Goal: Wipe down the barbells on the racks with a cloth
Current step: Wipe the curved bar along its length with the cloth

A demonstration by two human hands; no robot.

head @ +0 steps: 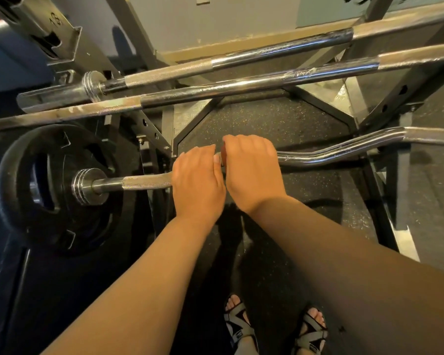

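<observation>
The left hand (198,180) and right hand (251,170) grip the bent chrome curl barbell (344,149) side by side. No cloth shows, and the straight steel barbells (241,84) beyond the hands likely await wiping.

Plate (18,198) on curl bar (318,156), left end

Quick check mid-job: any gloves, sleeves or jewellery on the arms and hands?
The left hand and right hand wear no gloves; no watch, bracelet or ring shows. No sleeves reach into view above the wrists.
</observation>
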